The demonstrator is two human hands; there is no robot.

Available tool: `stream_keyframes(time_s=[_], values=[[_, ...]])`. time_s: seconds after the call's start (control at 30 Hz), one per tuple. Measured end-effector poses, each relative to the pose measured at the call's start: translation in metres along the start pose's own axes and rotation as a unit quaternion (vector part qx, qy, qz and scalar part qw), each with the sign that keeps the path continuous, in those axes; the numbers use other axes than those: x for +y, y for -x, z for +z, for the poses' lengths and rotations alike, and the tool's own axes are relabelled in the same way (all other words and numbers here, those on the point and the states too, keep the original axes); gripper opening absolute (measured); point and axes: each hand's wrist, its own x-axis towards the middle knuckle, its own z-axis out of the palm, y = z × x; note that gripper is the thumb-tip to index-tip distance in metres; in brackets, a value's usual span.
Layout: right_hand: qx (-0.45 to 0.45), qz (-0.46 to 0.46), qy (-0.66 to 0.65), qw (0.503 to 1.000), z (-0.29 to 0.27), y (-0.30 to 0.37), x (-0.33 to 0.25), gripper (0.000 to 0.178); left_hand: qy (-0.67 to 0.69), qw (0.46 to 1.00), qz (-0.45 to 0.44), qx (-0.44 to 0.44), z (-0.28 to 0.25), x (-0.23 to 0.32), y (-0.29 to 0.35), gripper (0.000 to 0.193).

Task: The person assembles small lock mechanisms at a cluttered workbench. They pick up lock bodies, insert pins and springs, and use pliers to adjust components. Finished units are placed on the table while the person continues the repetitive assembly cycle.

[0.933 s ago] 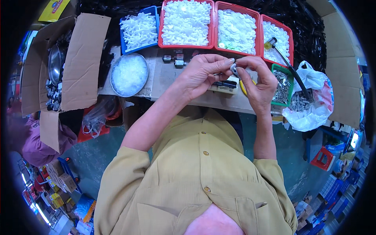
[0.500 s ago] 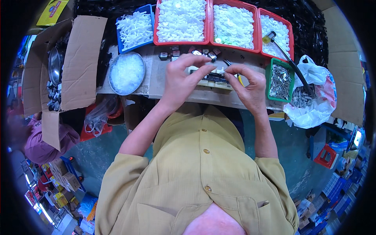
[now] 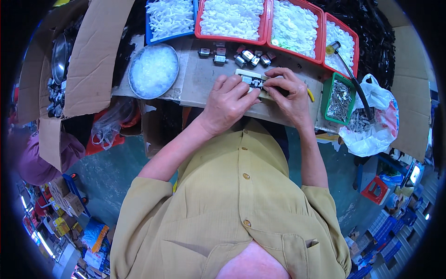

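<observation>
Both hands meet over a small white and metal part that rests on a pale block on the workbench. My left hand presses on the part from the left with its fingertips. My right hand pinches the same part from the right, fingers curled over it. A row of several small metal and black assembled pieces lies just beyond the hands.
Red trays and a blue tray of white plastic parts line the back. A round metal bowl of clear bits sits left, a green tray of metal pins and a hammer right. Cardboard flanks the left.
Both hands came down from in front of my chest to the bench, and the small part now rests on the pale block. The view has tilted down and closer.
</observation>
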Motion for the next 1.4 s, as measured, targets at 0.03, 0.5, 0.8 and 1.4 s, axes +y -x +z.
stream_keyframes(time_s=[0.03, 0.5, 0.8, 1.4], values=[[-0.001, 0.0, 0.002, 1.0, 0.001, -0.001, 0.0, 0.014, -0.007, 1.0, 0.007, 0.0, 0.001, -0.001, 0.0, 0.028], [0.003, -0.12, 0.071, 0.99, -0.005, -0.006, -0.006, 0.013, -0.074, 0.995, 0.062, -0.008, 0.001, -0.005, -0.001, 0.032], [0.089, -0.175, 0.123, 0.973, -0.024, 0.0, -0.027, 0.021, 0.14, 0.986, -0.068, 0.054, -0.015, 0.005, -0.025, 0.028], [0.015, -0.185, 0.097, 0.978, -0.04, 0.026, -0.074, 0.019, 0.695, 0.589, -0.352, -0.216, -0.036, 0.008, -0.05, 0.017]])
